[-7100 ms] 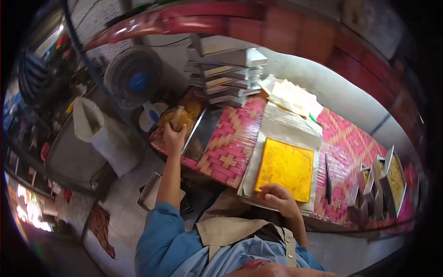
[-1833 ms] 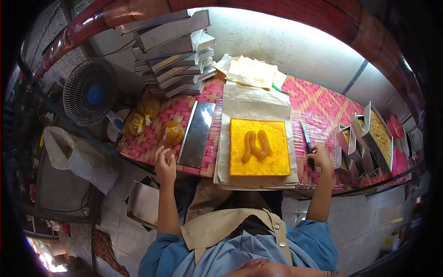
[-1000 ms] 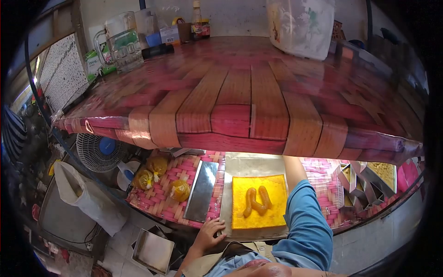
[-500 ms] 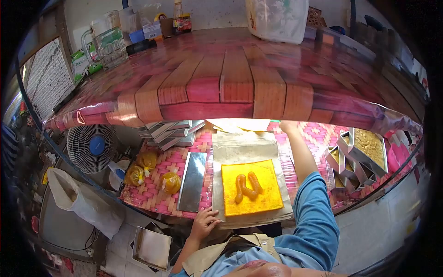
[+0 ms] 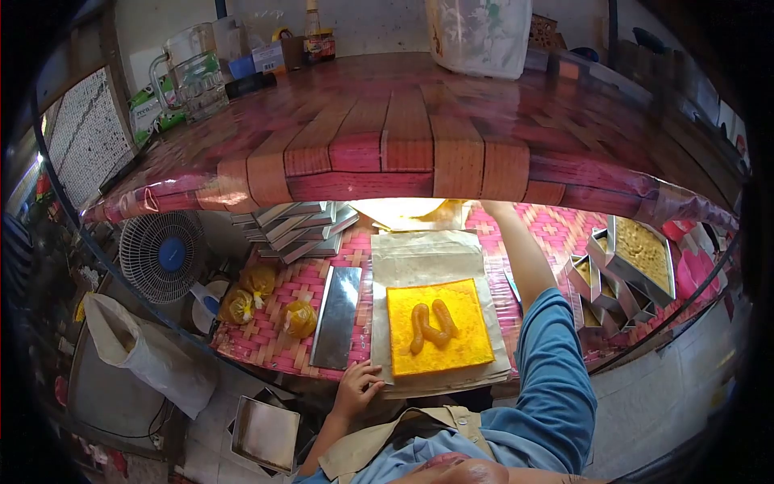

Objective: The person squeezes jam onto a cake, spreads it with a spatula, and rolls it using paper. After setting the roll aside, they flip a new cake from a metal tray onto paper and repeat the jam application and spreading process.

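A square yellow cake sheet lies on a stack of brownish paper sheets. On it sits a thick zigzag of glossy brown paste. My left hand rests at the near left corner of the paper, fingers apart and nothing in them. Reaching far forward, my right hand goes under the overhanging shelf, so its fingers are hidden. Left of its wrist is a brightly lit pale sheet. A flat dark metal plate lies left of the paper.
The patterned upper shelf overhangs the worktable. Tied bags of brown paste and stacked metal tins stand left. Tins, one filled with a cake, are piled right. A fan stands beyond the left edge.
My right hand has slid farther under the shelf, and a green bit beside it is now hidden. The pale sheet at the back looks shifted. My left hand and the cake stay put.
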The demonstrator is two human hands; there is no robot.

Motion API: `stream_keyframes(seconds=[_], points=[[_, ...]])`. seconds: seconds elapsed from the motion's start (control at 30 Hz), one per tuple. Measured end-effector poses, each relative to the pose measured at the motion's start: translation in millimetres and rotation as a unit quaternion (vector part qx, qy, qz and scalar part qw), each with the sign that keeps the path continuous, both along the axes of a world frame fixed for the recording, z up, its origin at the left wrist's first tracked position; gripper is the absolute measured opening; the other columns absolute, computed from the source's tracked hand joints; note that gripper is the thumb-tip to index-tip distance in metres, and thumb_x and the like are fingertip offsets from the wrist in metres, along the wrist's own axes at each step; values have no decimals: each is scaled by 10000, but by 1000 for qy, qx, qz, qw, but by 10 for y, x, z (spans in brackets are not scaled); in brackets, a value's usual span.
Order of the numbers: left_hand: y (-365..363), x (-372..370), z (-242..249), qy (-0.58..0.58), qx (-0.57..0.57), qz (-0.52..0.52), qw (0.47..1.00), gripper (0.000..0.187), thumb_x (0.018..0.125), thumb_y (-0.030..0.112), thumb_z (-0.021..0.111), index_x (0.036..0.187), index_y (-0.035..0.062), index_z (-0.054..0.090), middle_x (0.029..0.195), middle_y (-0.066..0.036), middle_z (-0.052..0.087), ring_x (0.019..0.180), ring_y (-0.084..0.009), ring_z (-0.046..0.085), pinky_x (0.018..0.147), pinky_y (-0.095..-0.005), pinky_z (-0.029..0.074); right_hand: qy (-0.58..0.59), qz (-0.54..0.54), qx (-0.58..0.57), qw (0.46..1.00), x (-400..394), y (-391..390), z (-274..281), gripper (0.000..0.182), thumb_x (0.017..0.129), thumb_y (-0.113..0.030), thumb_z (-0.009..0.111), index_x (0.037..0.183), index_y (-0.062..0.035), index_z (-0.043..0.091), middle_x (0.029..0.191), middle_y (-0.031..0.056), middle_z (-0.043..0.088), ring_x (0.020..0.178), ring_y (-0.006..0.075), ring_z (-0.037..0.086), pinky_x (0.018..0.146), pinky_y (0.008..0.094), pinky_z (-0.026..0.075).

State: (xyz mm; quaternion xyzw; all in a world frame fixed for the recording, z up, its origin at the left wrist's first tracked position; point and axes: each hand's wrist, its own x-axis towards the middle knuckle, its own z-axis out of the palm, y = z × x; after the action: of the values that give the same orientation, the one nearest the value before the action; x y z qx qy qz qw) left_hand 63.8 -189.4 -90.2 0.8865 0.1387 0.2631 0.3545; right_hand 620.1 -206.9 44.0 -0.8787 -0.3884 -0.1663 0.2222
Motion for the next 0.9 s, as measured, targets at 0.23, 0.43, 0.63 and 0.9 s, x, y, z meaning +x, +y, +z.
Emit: stream_keyframes(seconds=[0.23, 0.43, 0.63, 0.9], points=[[-1, 4, 16, 6, -6, 0, 1000, 149, 789, 224, 676, 833, 81, 675, 1122, -51, 634, 1183, -271, 502, 1024, -439, 336, 44, -28, 62, 997, 622, 566, -347, 462, 906, -402, 367, 1169, -96, 592, 1154, 192, 600, 1067, 341, 571, 900, 453, 440], [26, 0, -6, 11, -11, -2, 1000, 141, 783, 217, 680, 832, 85, 681, 1119, -52, 636, 1176, -276, 507, 1016, -439, 343, 161, 37, -21, 986, 670, 466, -335, 381, 851, -350, 508, 1079, -74, 638, 1009, 184, 646, 874, 319, 620, 763, 446, 491], [29, 19, 15, 4, -4, -2, 1000, 144, 770, 213, 694, 811, 77, 668, 1095, -57, 646, 1149, -287, 524, 1000, -441, 356, 139, 80, -173, 972, 1199, 225, -815, 322, 773, -299, 647, 1010, -83, 676, 828, 120, 663, 674, 234, 595, 576, 390, 485], [-12, 53, 66, 5, 10, 23, 1000, 146, 768, 211, 695, 811, 78, 655, 1077, -50, 652, 1129, -283, 535, 983, -437, 371, 621, 153, 25, 768, 81, -470, -248, 233, 791, -267, 669, 984, -138, 690, 704, -3, 607, 541, 91, 485, 472, 261, 405]])
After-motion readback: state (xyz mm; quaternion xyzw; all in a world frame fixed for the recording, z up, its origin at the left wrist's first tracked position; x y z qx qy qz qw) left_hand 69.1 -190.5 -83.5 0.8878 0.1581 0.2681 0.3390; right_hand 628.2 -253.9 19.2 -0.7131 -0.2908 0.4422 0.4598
